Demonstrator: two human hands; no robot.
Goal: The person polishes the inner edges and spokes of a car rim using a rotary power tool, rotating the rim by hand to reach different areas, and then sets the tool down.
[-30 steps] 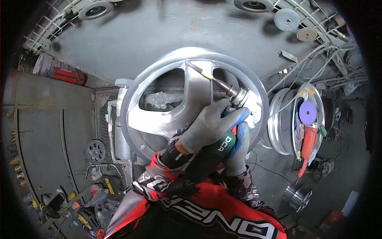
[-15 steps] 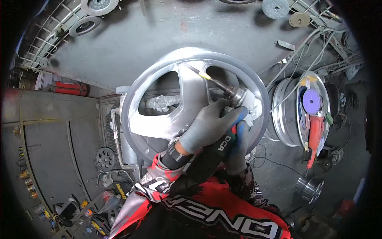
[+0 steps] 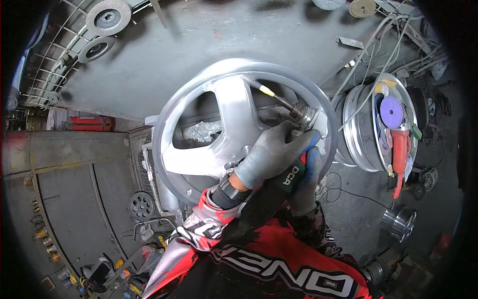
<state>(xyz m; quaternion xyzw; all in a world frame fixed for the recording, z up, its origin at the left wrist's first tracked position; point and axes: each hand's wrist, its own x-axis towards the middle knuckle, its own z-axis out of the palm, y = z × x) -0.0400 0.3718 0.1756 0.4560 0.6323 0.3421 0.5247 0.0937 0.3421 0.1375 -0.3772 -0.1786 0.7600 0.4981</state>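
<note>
A silver alloy wheel (image 3: 234,107) with broad spokes lies face up before me. Across its right-hand window reaches the thin arm with a yellow mark (image 3: 267,91) of a dark DCA power tool (image 3: 291,180), which looks like an angle grinder with a narrow belt-sanding arm. The arm's tip is near the top of the upper spoke, but contact cannot be made out. My left hand (image 3: 266,153), in a grey glove, is closed around the tool near its metal head. My right hand (image 3: 306,187), in a grey and blue glove, grips the body from the right; its fingers are partly hidden.
At the right, another rim (image 3: 359,127) stands on its side, holding a red power tool (image 3: 399,159) and a purple disc (image 3: 391,111). Cables (image 3: 381,74) hang above it. Flap discs (image 3: 108,17) sit along the wire rack at upper left. A smaller metal rim (image 3: 399,223) lies lower right.
The view has turned and shifted slightly. The tool's thin arm and both hands have moved a little to the right across the wheel. Both hands keep their hold.
</note>
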